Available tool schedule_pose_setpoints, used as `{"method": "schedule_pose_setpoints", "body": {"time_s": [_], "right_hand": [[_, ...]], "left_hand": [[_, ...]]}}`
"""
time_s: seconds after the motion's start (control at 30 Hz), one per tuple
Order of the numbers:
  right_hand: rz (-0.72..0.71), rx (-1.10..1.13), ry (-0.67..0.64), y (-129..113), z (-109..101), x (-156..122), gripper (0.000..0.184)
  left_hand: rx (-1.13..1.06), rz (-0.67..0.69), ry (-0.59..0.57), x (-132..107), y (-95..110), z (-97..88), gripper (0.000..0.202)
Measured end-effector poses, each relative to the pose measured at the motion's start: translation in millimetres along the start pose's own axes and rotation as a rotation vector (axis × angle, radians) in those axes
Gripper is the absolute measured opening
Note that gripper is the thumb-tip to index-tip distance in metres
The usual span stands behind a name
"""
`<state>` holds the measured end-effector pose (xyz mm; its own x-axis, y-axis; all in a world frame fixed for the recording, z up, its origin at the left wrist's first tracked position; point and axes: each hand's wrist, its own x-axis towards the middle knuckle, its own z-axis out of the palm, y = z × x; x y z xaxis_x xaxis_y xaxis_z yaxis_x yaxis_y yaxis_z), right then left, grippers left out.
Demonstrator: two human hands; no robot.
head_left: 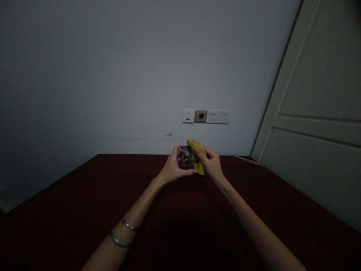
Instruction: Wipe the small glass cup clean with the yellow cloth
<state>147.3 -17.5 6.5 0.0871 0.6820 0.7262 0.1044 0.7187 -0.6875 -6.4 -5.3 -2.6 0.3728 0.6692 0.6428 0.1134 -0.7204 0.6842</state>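
Note:
A small, thick piece of clear glassware [185, 157], rounded with a lobed surface, is held up over the far part of the dark red table. My left hand [172, 165] curls around its left side, thumb below and fingers above. In my right hand [211, 162] is a folded yellow cloth [199, 155] with dark edging. The cloth presses against the glassware's right side. My right thumb lies over the cloth, and the other right fingers are mostly hidden behind it. Whether the glassware is a bowl or an ashtray I cannot tell.
The dark red table [84, 195] reaches a pale wall [126, 75] carrying a row of sockets and a switch [207, 116]. To the right stands a panelled white door [318, 150]. A thin flat strip [248, 160] lies at the table's far right edge.

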Motion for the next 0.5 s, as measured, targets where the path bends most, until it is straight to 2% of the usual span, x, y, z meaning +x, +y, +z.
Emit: {"method": "schedule_pose_setpoints", "body": {"time_s": [0.07, 0.13, 0.23, 0.37, 0.43, 0.5], "right_hand": [[0.074, 0.040, 0.001, 2.2, 1.3, 1.5, 0.036], [0.060, 0.024, -0.007, 1.6, 0.9, 1.3, 0.036], [-0.111, -0.103, -0.053, -3.8, -3.2, -1.8, 0.034], [-0.356, -0.273, -0.198, -10.3, -10.2, -5.3, 0.041], [-0.367, -0.280, -0.215, -10.2, -11.1, -5.0, 0.040], [-0.287, -0.231, -0.154, -7.9, -9.8, -3.2, 0.035]], "left_hand": [[0.023, 0.004, 0.004, -0.1, -0.3, 0.2, 0.082], [0.054, 0.008, 0.005, 0.1, -1.1, 0.3, 0.081], [0.097, 0.021, -0.009, 0.9, -2.6, -0.2, 0.082], [0.123, 0.017, -0.064, 1.9, -2.7, -1.1, 0.082], [0.137, 0.033, -0.076, 2.2, -1.5, -1.8, 0.082], [0.160, 0.057, -0.079, 2.3, 0.3, -2.5, 0.083]]}}
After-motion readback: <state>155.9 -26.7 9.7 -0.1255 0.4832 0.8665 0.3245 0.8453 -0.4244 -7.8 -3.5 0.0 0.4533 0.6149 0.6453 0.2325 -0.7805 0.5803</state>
